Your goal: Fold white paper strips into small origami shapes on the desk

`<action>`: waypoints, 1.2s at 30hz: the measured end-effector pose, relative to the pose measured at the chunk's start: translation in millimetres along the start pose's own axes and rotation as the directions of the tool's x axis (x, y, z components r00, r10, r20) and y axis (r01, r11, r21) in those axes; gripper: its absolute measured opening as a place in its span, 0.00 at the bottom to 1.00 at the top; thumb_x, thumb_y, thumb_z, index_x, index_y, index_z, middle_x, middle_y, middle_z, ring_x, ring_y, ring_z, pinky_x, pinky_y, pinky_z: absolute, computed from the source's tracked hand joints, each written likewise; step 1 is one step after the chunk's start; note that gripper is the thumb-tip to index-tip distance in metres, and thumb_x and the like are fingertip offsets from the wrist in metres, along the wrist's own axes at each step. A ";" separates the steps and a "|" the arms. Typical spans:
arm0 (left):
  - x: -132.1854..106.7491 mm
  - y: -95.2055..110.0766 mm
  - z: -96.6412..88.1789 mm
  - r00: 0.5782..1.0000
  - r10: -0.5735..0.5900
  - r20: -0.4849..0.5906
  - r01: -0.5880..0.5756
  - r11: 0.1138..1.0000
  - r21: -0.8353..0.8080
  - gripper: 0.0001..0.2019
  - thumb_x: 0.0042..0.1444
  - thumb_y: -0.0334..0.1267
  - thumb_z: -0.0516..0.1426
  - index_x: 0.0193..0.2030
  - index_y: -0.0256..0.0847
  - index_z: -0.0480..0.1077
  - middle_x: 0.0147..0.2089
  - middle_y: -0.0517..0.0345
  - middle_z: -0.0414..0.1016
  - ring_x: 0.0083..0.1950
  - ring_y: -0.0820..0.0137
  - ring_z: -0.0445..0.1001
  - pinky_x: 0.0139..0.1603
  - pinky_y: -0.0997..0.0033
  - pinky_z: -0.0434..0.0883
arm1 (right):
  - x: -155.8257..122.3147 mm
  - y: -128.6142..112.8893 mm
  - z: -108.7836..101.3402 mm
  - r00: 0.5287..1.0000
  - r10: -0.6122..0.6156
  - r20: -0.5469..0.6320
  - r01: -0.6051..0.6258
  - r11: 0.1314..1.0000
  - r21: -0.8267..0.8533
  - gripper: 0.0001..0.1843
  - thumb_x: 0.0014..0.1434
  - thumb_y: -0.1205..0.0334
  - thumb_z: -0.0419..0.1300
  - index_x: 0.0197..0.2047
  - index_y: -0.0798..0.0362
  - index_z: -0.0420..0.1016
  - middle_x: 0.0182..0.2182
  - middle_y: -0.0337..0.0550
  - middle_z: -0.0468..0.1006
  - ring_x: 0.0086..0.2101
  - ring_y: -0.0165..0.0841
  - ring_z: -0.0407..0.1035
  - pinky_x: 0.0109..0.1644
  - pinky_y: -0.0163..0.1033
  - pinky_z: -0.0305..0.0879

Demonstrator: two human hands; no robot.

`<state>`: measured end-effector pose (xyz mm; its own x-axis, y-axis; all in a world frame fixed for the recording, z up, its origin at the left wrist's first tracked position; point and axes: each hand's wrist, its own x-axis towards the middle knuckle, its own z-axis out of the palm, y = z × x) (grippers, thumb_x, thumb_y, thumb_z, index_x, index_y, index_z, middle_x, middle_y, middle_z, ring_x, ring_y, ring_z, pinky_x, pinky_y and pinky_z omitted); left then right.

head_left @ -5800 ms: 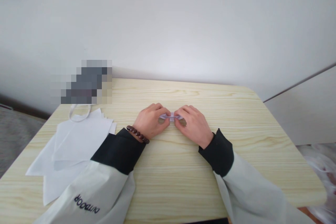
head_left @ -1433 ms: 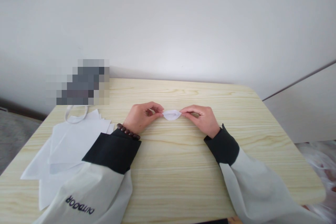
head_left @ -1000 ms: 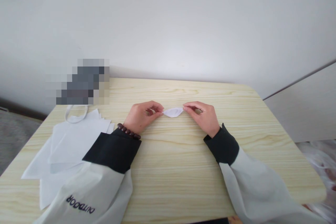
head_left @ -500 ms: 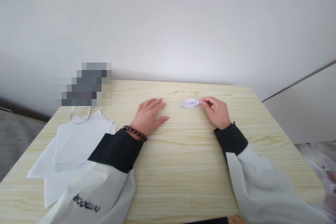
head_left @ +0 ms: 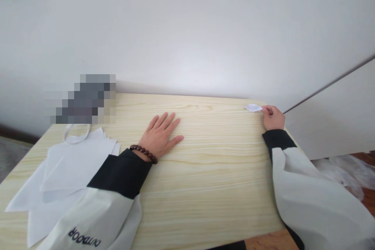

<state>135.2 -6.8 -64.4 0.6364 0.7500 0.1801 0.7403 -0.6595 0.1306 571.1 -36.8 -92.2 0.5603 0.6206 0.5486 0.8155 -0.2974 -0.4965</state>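
Pinched between the thumb and fingers of my right hand (head_left: 273, 118) is one end of a small folded piece of white paper (head_left: 253, 108), pointed at both ends. That hand is at the far right corner of the wooden table (head_left: 205, 172). My left hand (head_left: 159, 134) lies palm down on the tabletop with its fingers spread, holding nothing. A dark beaded bracelet (head_left: 143, 150) circles the left wrist. Left of that arm is a loose pile of white paper sheets (head_left: 73, 164), partly hidden by the sleeve.
A white ring, perhaps a tape roll (head_left: 76, 140), sits on the back of the paper pile. Behind it is a pixelated dark object (head_left: 84, 99). A pale wall (head_left: 187, 31) borders the table's far edge. Clear plastic bags (head_left: 342, 172) lie beyond the right edge.
My right hand has carried the folded paper rightward to the far corner. The left hand stays flat, its fingers spread a little wider. The view has shifted slightly right.
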 end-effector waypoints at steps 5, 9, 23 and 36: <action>1.5 -0.2 0.0 1.000 -0.001 0.000 0.001 1.000 0.019 0.28 0.60 0.53 0.47 0.63 0.41 0.58 0.68 0.52 0.52 0.68 0.58 0.49 0.67 0.53 0.47 | 8.6 9.5 3.7 0.999 -0.011 -0.037 0.011 1.000 -0.018 0.14 0.52 0.61 0.51 0.35 0.56 0.75 0.32 0.50 0.77 0.28 0.34 0.67 0.37 0.41 0.66; 1.4 0.0 -0.6 1.000 -0.006 0.005 0.006 1.000 0.026 0.28 0.60 0.53 0.47 0.63 0.41 0.57 0.68 0.52 0.52 0.68 0.58 0.49 0.67 0.53 0.47 | 3.6 5.8 3.1 0.999 -0.022 -0.047 0.021 0.999 -0.029 0.16 0.52 0.60 0.52 0.39 0.59 0.75 0.31 0.51 0.76 0.25 0.33 0.65 0.37 0.42 0.66; -39.5 13.1 -22.7 0.987 -0.149 0.062 0.137 0.977 0.165 0.21 0.61 0.43 0.47 0.61 0.45 0.61 0.65 0.52 0.57 0.66 0.58 0.55 0.64 0.53 0.55 | -130.6 -182.4 8.9 0.810 -0.500 0.307 0.403 0.854 0.327 0.10 0.60 0.64 0.51 0.39 0.53 0.74 0.35 0.46 0.73 0.38 0.36 0.66 0.45 0.41 0.64; -93.2 -29.2 -63.1 0.814 -0.580 0.028 0.522 0.751 0.405 0.18 0.64 0.42 0.40 0.46 0.39 0.68 0.49 0.46 0.69 0.48 0.52 0.70 0.38 0.55 0.71 | -151.5 -230.4 14.0 0.727 -0.562 0.394 0.435 0.821 0.370 0.11 0.60 0.65 0.52 0.42 0.53 0.74 0.39 0.48 0.70 0.42 0.38 0.63 0.50 0.43 0.62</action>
<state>40.6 -60.7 -23.5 0.0944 0.9946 0.0439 0.9757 -0.0837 -0.2026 296.4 -52.1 -70.4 -0.1085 0.9042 0.4130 0.8594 0.2942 -0.4182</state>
